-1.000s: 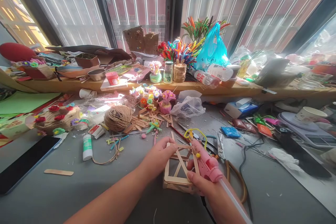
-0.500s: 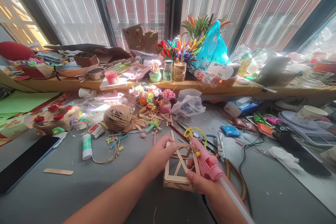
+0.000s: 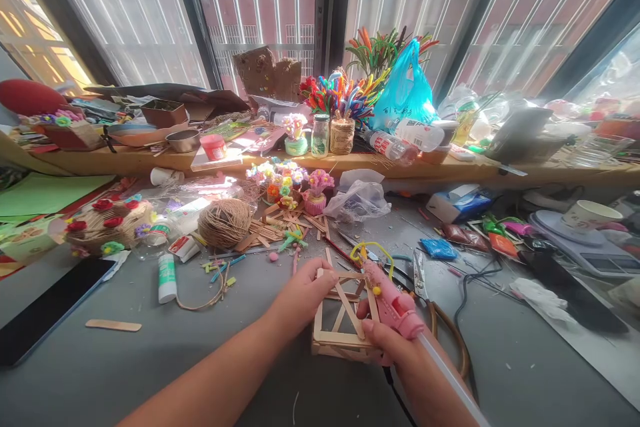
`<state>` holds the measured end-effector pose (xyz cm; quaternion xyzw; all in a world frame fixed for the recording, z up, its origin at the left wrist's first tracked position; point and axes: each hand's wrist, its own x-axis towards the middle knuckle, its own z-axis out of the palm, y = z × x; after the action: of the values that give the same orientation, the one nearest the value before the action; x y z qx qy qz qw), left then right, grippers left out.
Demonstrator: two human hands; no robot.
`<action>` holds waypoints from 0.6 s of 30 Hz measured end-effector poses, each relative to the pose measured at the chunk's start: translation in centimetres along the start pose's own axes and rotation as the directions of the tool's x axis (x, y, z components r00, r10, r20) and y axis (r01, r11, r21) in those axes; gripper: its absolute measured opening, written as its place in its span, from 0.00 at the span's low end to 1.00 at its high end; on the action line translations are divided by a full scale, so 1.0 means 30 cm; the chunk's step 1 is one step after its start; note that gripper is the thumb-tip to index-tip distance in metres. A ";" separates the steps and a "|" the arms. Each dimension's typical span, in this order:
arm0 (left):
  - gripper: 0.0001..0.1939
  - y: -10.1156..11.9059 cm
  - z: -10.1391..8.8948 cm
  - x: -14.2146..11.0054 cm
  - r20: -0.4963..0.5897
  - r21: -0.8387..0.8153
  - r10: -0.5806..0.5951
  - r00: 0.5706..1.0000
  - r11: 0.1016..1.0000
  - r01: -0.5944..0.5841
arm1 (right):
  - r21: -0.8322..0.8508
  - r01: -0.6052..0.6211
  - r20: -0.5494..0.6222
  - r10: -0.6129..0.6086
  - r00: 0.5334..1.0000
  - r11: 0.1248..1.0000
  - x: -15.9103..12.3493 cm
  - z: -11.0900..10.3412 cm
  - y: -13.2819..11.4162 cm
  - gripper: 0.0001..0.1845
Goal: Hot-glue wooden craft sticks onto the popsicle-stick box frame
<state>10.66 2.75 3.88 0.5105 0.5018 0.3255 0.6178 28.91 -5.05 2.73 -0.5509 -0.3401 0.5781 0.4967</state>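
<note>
A small box-like frame of popsicle sticks stands on the grey table in front of me, with a diagonal stick across its top. My left hand pinches the frame's upper left corner and the diagonal stick's upper end. In my right hand is a pink hot glue gun, its nozzle pointing away from me beside the frame's right side. The right thumb lies by the diagonal's lower end; whether it touches the wood I cannot tell. A clear glue stick sticks out of the gun's back.
Behind the frame lie loose popsicle sticks, a twine ball and scissors. A single popsicle stick, a glue stick tube and a phone are at left. Brown-handled pliers lie right of the gun. A cluttered ledge runs behind.
My right thumb has shifted slightly right, off the lower end of the diagonal stick. The left hand keeps its pinch on the frame's corner.
</note>
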 end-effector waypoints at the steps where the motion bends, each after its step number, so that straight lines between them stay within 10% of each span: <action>1: 0.17 0.003 0.001 -0.001 0.004 -0.007 0.000 1.000 1.000 0.000 | 0.004 -0.007 -0.002 0.007 1.000 1.000 0.003 -0.002 0.001 0.55; 18: 0.22 0.013 0.006 -0.007 0.037 -0.039 -0.008 0.999 0.999 0.010 | 0.004 0.042 -0.062 -0.042 0.997 0.999 -0.023 0.023 0.020 0.53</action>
<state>10.81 2.61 4.29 0.5020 0.4860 0.3230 0.6384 28.05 -5.76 2.48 -0.5599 -0.3347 0.5511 0.5204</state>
